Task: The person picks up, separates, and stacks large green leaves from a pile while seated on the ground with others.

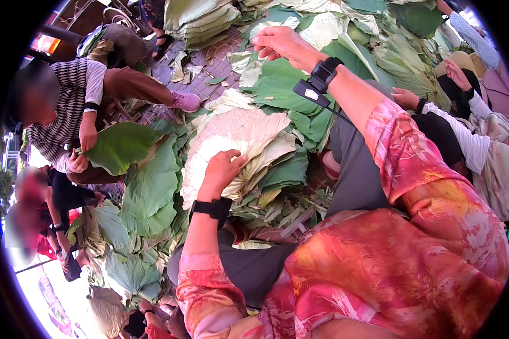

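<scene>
My left hand (223,169) rests on a pale, dried, round leaf (209,141) atop a loose stack at the centre, its fingers bent and slightly apart. My right hand (283,45) is raised above the leaves at upper middle, fingers loosely curled apart, with nothing visible in them. Beneath and beyond it lie large green leaves (283,85) and paler folded ones (322,25). More green leaves (280,172) stick out beside the pale stack, over torn scraps (288,212).
A seated person (62,124) at left holds a green leaf (116,147). Other people sit at right (475,147) and lower left (62,209). A pale leaf stack (198,17) stands at the top on brick paving (206,65). Leaf heaps (133,271) spread along the left.
</scene>
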Demonstrator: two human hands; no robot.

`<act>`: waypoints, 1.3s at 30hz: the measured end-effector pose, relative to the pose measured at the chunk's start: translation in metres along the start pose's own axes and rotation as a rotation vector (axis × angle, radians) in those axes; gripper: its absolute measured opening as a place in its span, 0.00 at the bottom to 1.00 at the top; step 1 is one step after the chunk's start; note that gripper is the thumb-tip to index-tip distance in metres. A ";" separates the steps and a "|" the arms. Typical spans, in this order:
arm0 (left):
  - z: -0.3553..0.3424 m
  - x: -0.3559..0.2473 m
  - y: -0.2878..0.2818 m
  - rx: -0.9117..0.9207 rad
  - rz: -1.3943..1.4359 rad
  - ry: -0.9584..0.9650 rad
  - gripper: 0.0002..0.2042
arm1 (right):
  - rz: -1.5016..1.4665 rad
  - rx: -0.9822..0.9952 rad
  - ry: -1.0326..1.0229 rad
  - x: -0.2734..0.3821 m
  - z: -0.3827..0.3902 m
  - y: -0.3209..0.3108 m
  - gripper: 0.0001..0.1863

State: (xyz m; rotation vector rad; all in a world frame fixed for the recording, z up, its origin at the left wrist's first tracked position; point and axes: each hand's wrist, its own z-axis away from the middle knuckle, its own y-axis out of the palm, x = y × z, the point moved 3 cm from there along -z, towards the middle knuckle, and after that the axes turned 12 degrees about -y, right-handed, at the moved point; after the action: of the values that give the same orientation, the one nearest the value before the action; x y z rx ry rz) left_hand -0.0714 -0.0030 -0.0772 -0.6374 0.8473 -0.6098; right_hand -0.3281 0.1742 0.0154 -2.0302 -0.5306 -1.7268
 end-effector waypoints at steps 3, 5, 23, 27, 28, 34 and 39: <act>0.004 -0.006 -0.018 -0.064 0.060 0.017 0.19 | 0.033 -0.137 0.037 -0.013 0.007 -0.022 0.12; 0.007 -0.009 -0.032 -0.161 0.047 0.012 0.18 | 0.066 -0.128 0.068 -0.030 0.012 -0.034 0.14; 0.023 -0.029 -0.086 -0.291 0.318 0.106 0.15 | 0.230 -0.237 0.676 -0.327 0.062 -0.125 0.26; 0.024 -0.030 -0.088 -0.302 0.321 0.110 0.14 | 0.722 0.140 0.539 -0.309 0.078 -0.118 0.28; 0.023 -0.034 -0.088 -0.305 0.324 0.134 0.14 | 0.831 0.197 0.478 -0.304 0.085 -0.126 0.29; 0.033 -0.025 -0.092 -0.377 0.263 0.154 0.13 | -0.245 -0.703 0.784 -0.261 0.088 -0.079 0.18; 0.031 -0.028 -0.090 -0.332 0.287 0.125 0.13 | 0.303 -0.451 0.626 -0.228 0.066 -0.060 0.10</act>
State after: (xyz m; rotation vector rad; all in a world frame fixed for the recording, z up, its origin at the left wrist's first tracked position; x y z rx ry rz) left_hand -0.0813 -0.0339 0.0161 -0.7643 1.1476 -0.2512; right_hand -0.3414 0.2566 -0.2146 -1.5636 0.3751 -2.2627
